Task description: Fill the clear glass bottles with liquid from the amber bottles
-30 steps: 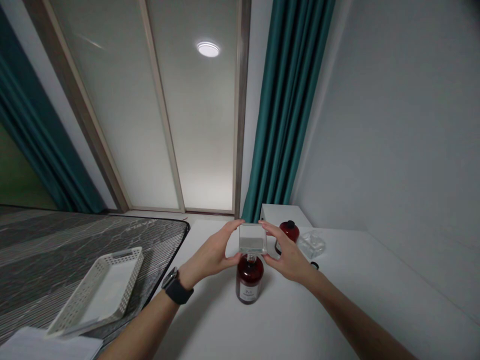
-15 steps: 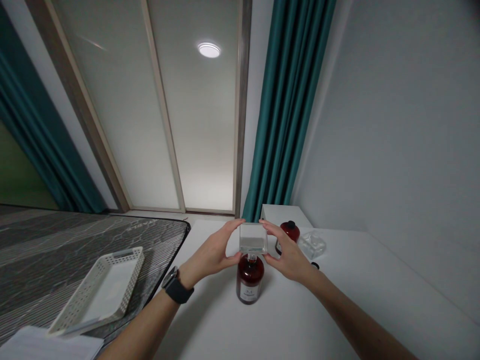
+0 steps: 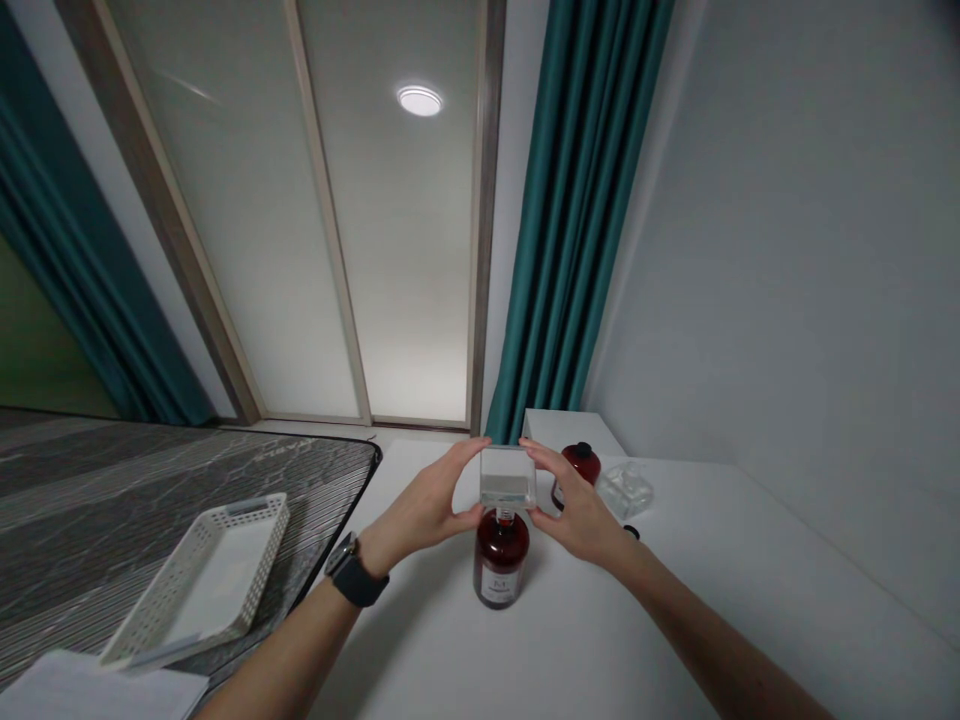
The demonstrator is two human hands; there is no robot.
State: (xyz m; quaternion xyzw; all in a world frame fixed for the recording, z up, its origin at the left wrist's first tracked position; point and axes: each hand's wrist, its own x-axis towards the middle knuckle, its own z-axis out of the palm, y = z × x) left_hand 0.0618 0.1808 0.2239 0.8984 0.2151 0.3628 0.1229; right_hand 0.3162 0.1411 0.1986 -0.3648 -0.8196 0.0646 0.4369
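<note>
My left hand (image 3: 426,508) and my right hand (image 3: 583,515) grip a clear, rectangular box (image 3: 508,476) from its two sides, fingers along the top and thumbs low. Directly below it stands an upright dark red-brown bottle (image 3: 501,555) with a white label and no cap on its neck. The box's bottom edge overlaps the neck; whether they touch I cannot tell. Behind my right hand is a second dark red bottle (image 3: 583,460) with a black cap, partly covered by that hand. A small black object (image 3: 631,531) shows just past my right wrist.
Both bottles stand on a white table (image 3: 600,640). Crumpled-looking clear plastic (image 3: 627,488) lies to the right of the capped bottle. At left, a white perforated basket (image 3: 255,590) and white sheets (image 3: 97,690) rest on a dark patterned surface (image 3: 315,470). A white box-shaped piece (image 3: 562,425) stands behind.
</note>
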